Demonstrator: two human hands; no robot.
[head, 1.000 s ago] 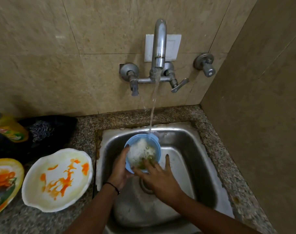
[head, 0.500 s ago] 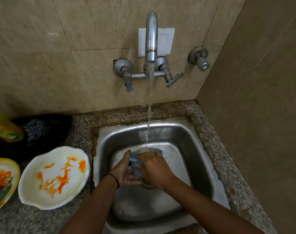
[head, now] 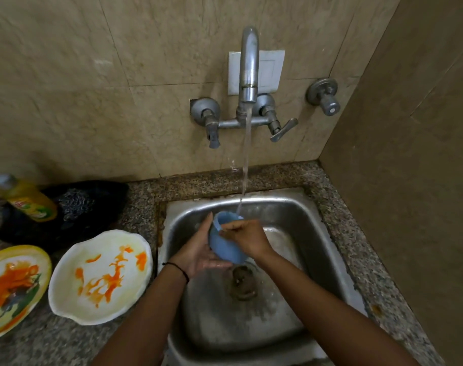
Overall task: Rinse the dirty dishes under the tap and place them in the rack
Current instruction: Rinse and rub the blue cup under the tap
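Note:
A small blue bowl (head: 226, 247) is tipped on its side over the steel sink (head: 299, 215), its mouth turned away from me towards the wall. My left hand (head: 198, 250) cups it from below and the left. My right hand (head: 247, 237) lies over its upper right side, fingers curled at the rim. Water runs from the wall tap (head: 249, 75) and lands on the bowl's rim. On the counter to the left lie a white plate (head: 101, 278) with orange smears and a yellow-rimmed plate (head: 11, 289) with orange and dark residue. No rack is in view.
A yellow dish-soap bottle (head: 29, 199) leans on a black cloth with a steel scrubber (head: 75, 203) at the back left. The sink drain (head: 242, 283) sits below the hands. A tiled wall closes the right side beside the granite counter (head: 338, 207).
The bowl, first face up with foam under the stream, has been turned on its side. My right hand moved from inside the bowl to over its upper side.

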